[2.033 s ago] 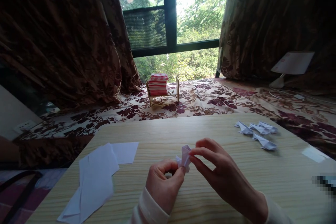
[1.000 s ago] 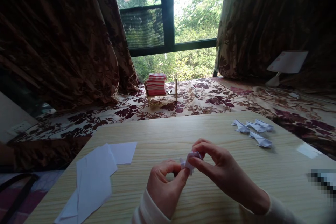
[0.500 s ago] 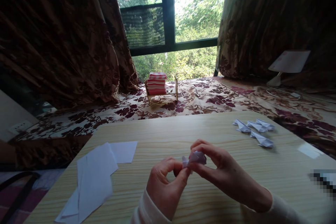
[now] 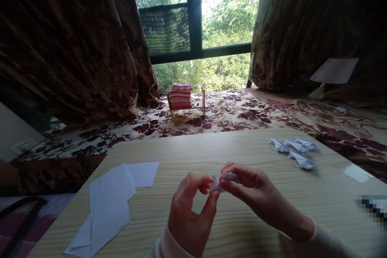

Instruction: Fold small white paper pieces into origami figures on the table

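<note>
A small piece of folded white paper is held above the table between both hands. My right hand pinches its right part between thumb and fingers, which cover some of it. At the paper's left end, my left hand has the index fingertip on the upper side and the thumb on the lower edge. Several folded white paper pieces with pointed ends lie at the table's far right. To the left of my hands, flat white paper sheets overlap one another.
The light wooden table stands before a ledge with a floral cover. On the ledge are a small rack with folded striped cloths and a lamp. A pixelated dark object lies at the table's right edge.
My left index finger has lifted and the gap to its thumb has widened. The folded paper's left end has tilted and shows more of its surface. My right hand stays nearly in place.
</note>
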`<action>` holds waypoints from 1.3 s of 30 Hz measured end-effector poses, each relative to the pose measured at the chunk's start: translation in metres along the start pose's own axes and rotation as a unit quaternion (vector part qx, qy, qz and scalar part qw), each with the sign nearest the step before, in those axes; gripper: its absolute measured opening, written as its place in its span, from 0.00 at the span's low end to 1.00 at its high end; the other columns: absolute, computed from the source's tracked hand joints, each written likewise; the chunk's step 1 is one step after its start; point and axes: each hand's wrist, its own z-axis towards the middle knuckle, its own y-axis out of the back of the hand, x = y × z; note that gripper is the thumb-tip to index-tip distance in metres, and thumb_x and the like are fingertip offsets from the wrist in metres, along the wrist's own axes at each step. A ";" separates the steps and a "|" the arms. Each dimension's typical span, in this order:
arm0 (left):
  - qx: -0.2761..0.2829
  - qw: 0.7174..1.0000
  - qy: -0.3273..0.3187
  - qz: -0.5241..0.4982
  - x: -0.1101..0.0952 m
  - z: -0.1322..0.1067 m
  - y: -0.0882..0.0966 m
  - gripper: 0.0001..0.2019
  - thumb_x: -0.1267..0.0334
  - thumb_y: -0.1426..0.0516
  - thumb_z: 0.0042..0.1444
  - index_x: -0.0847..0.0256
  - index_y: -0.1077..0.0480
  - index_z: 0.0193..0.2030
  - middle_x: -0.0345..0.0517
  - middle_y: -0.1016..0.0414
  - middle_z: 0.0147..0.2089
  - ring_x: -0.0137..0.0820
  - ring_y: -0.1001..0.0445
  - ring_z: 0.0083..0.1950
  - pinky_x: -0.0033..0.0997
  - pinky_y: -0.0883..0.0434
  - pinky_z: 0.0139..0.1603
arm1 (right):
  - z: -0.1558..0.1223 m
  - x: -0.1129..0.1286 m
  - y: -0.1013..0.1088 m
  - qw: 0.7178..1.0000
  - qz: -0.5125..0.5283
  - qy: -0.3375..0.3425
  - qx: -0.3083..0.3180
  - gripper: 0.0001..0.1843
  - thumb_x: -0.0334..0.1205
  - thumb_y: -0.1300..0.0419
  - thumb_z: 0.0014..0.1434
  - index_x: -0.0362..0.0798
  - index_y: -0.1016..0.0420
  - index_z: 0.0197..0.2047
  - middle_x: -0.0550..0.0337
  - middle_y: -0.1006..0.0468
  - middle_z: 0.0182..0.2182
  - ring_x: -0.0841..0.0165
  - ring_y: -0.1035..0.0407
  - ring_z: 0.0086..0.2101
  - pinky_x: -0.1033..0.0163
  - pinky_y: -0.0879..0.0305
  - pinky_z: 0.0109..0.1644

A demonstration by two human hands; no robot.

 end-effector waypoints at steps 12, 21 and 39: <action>0.084 0.975 0.182 -0.092 -0.002 0.003 0.000 0.06 0.63 0.43 0.50 0.62 0.32 0.26 0.42 0.29 0.26 0.31 0.30 0.31 0.29 0.34 0.36 | -0.002 -0.002 -0.003 0.999 0.003 -0.024 0.034 0.09 0.42 0.41 0.55 0.44 0.29 0.30 0.60 0.28 0.27 0.69 0.33 0.29 0.66 0.37 0.33; 0.123 0.971 0.194 -0.065 -0.005 0.003 0.003 0.08 0.61 0.46 0.52 0.62 0.34 0.25 0.41 0.32 0.25 0.31 0.32 0.31 0.28 0.35 0.35 | -0.002 0.005 -0.004 0.998 -0.049 0.041 0.024 0.07 0.36 0.42 0.56 0.44 0.28 0.28 0.60 0.30 0.27 0.71 0.34 0.29 0.66 0.38 0.33; -0.159 0.883 0.333 -0.290 0.010 0.011 -0.007 0.10 0.62 0.34 0.34 0.64 0.28 0.23 0.37 0.28 0.21 0.24 0.33 0.24 0.23 0.34 0.28 | 0.003 -0.001 -0.004 0.997 -0.038 -0.062 -0.035 0.16 0.50 0.45 0.56 0.45 0.27 0.30 0.61 0.28 0.25 0.70 0.34 0.28 0.66 0.37 0.32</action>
